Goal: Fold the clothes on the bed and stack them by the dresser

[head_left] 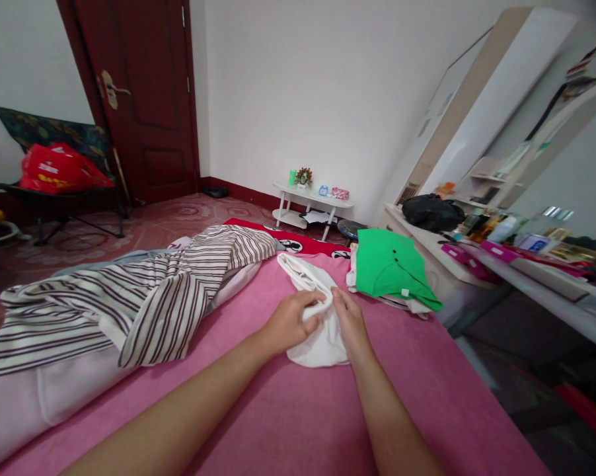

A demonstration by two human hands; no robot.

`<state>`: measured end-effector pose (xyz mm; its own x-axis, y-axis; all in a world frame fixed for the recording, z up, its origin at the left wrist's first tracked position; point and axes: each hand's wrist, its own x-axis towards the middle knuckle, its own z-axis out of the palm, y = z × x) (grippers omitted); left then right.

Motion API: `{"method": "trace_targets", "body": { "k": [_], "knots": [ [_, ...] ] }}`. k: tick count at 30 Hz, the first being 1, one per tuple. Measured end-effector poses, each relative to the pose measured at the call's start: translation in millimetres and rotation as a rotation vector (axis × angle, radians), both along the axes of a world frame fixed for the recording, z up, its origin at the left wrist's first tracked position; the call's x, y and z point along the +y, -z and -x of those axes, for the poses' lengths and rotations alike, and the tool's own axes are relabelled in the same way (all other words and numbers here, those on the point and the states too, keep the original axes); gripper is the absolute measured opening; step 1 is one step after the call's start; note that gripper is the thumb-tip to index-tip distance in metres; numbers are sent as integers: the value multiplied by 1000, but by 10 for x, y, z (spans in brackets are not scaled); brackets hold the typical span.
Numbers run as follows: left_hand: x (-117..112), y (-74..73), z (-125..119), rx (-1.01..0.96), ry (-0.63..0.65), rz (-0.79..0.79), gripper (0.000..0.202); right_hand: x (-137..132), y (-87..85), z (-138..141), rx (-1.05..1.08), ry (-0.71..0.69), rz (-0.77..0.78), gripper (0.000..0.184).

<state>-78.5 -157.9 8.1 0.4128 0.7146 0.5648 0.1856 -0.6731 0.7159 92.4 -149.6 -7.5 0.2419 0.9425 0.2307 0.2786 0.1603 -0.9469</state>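
Note:
A white piece of clothing lies partly folded on the pink bedspread, its exact kind unclear. My left hand is closed on its folded edge, with thumb and fingers pinching the cloth. At the garment's right side, my right hand presses along the fold, its fingers close together and partly hidden behind the cloth. Left of my hands a striped top lies loosely spread over pale pink clothing. A folded green garment with dark buttons tops a small pile to the right.
A cluttered dressing table with a black bag flanks the bed's right side. Beyond the bed stands a low white table. A folding chair holding a red bag is at the far left, near a dark red door.

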Motion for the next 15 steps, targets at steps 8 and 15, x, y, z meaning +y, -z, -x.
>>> {"method": "trace_targets", "body": {
  "k": [8, 15],
  "knots": [
    [-422, -13, -167, 145, 240, -117, 26, -106, -110, 37, 96, -260, 136, 57],
    [-246, 17, -70, -226, -37, 125, 36, -210, -264, 107, 279, 24, -17, 45]
  ]
}}
